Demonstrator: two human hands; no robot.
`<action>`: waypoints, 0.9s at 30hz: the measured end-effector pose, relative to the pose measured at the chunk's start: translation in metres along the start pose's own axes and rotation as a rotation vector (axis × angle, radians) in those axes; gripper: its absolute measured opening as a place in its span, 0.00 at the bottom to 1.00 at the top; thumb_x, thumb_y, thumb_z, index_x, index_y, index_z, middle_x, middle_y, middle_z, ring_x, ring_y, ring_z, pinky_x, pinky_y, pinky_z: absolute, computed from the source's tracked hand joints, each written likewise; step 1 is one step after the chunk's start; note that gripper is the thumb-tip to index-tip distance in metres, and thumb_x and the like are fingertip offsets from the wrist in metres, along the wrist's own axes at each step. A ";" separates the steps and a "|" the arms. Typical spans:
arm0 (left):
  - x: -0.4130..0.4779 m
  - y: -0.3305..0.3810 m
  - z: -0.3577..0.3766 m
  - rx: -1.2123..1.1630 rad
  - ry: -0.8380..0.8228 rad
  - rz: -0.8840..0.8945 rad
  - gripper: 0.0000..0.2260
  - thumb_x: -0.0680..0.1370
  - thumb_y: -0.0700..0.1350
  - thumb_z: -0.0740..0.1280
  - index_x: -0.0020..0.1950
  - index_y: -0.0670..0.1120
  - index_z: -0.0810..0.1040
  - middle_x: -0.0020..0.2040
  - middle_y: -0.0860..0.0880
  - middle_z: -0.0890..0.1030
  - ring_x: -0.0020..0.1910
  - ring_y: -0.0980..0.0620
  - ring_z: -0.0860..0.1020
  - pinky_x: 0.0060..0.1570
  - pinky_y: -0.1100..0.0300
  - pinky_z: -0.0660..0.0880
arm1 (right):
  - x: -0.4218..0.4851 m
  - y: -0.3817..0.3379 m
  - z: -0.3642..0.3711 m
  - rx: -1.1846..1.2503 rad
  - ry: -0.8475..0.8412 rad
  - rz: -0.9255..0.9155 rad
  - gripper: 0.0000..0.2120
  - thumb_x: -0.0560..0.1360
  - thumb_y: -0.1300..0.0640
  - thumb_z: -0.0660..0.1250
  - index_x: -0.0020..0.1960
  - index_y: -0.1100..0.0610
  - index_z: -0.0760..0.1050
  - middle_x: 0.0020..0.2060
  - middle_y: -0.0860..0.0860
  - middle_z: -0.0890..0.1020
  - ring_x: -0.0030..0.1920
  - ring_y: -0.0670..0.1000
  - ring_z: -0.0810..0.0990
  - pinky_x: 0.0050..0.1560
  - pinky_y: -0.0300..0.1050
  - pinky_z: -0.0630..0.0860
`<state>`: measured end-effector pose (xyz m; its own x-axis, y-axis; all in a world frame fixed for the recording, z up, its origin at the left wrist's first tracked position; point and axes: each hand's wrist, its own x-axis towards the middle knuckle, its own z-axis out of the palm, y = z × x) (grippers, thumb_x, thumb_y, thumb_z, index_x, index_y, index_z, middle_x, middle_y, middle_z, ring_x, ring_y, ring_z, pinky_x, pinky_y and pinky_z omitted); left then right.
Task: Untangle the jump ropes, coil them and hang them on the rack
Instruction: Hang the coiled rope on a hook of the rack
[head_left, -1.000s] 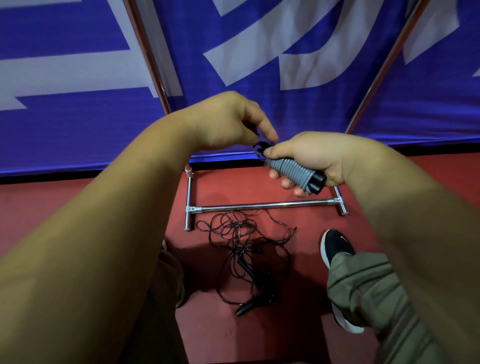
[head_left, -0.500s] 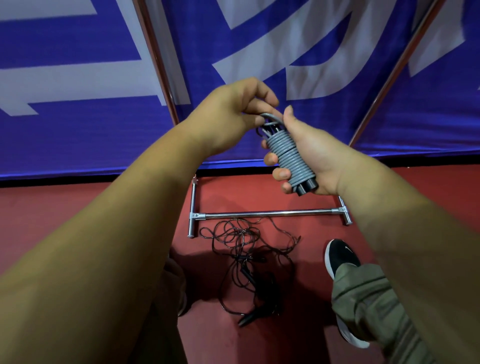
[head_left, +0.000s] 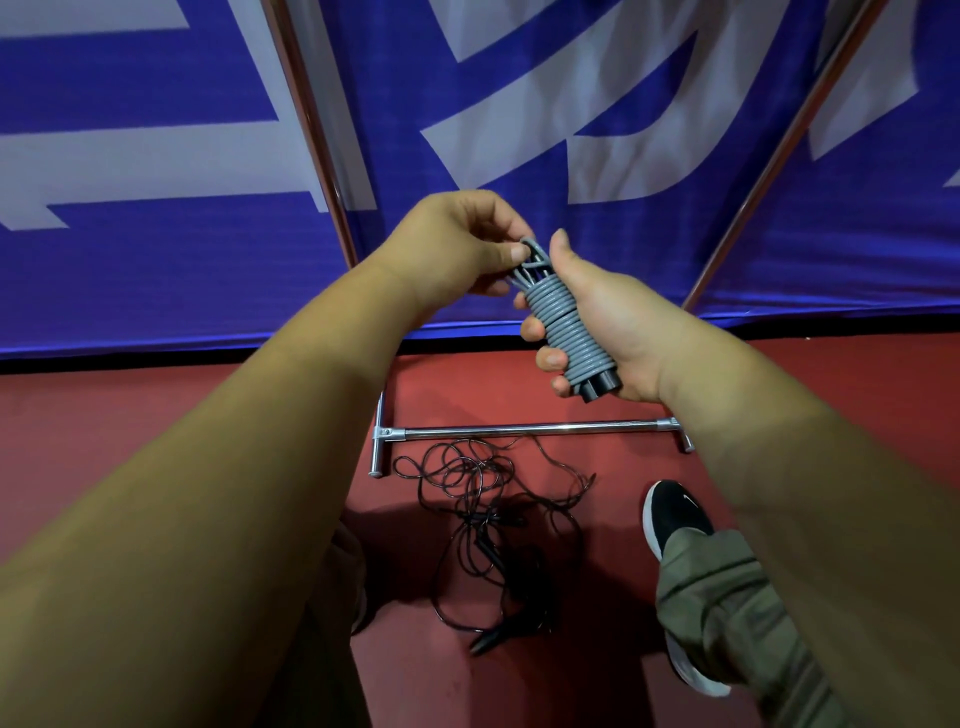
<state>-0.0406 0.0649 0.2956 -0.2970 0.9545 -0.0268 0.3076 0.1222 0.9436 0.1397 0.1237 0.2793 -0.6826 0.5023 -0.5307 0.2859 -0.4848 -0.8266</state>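
Observation:
A grey jump rope (head_left: 566, 327) is wound in tight turns around its two black handles, whose ends stick out at the bottom. My right hand (head_left: 608, 322) grips this bundle upright at chest height. My left hand (head_left: 462, 249) pinches the grey loop at the bundle's top end. On the red floor below lies a thin black jump rope (head_left: 483, 499) in a loose tangle, its black handles near my feet. The chrome rack (head_left: 524, 429) shows its base bar on the floor and two slanted uprights rising on either side.
A blue and white banner (head_left: 156, 156) hangs behind the rack uprights. My right foot in a black shoe (head_left: 672, 514) stands just right of the tangled rope. My olive trouser legs fill the lower edge of the view.
Both hands have lifted the grey bundle higher and turned it more upright. My left hand has shifted from beside the bundle onto its top loop.

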 end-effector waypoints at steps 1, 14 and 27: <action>0.001 0.000 0.001 0.009 0.019 0.001 0.04 0.80 0.33 0.72 0.54 0.36 0.83 0.47 0.39 0.85 0.45 0.48 0.83 0.51 0.50 0.84 | 0.000 0.000 0.000 -0.015 0.016 0.001 0.34 0.79 0.24 0.55 0.57 0.55 0.77 0.36 0.50 0.77 0.28 0.50 0.71 0.33 0.46 0.75; 0.004 0.000 0.013 -0.097 0.113 -0.065 0.07 0.76 0.29 0.72 0.50 0.38 0.87 0.45 0.40 0.88 0.49 0.43 0.88 0.56 0.52 0.85 | 0.003 0.001 0.002 -0.010 0.117 -0.007 0.35 0.80 0.24 0.56 0.58 0.55 0.78 0.36 0.50 0.78 0.28 0.50 0.72 0.34 0.48 0.77; 0.006 -0.008 0.022 -0.221 0.135 -0.134 0.05 0.78 0.30 0.71 0.52 0.35 0.85 0.46 0.39 0.86 0.45 0.47 0.86 0.54 0.55 0.84 | 0.007 0.005 0.003 -0.150 0.219 -0.039 0.35 0.79 0.24 0.55 0.55 0.54 0.81 0.40 0.51 0.80 0.28 0.51 0.76 0.36 0.50 0.81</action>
<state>-0.0256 0.0759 0.2803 -0.4438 0.8872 -0.1263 0.0574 0.1688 0.9840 0.1346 0.1231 0.2724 -0.5376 0.6696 -0.5125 0.3701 -0.3588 -0.8569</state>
